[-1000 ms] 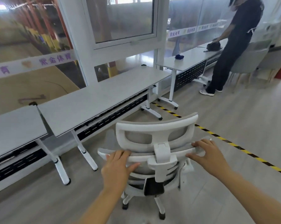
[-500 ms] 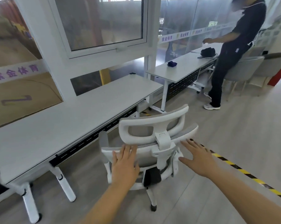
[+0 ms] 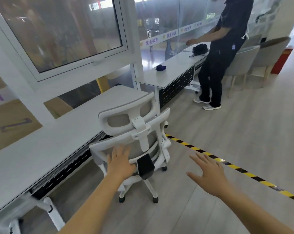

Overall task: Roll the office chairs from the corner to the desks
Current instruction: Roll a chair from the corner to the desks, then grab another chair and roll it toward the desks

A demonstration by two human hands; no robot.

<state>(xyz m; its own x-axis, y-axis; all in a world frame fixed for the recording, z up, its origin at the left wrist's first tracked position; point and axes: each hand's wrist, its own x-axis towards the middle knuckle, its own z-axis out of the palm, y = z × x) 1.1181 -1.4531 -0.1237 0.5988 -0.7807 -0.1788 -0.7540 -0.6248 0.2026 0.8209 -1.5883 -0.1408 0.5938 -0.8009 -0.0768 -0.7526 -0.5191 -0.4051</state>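
A person [image 3: 222,53] in dark clothes stands far right, reaching toward a black bag [image 3: 199,48]. A blue cloth [image 3: 161,67] lies left of the bag. Yellow-black tape [image 3: 234,168] crosses the floor [image 3: 244,125]. Grey chairs [image 3: 254,63] stand far right beside a red box [image 3: 282,62].

Two bare forearms show, no sleeves, watch or rings visible; the left hand [image 3: 121,163] and right hand [image 3: 208,175] are ungloved, with short nails

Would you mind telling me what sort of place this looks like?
Probably an office or study area overlooking a sports hall: a row of white desks, a rolling office chair, and glass windows facing a court.
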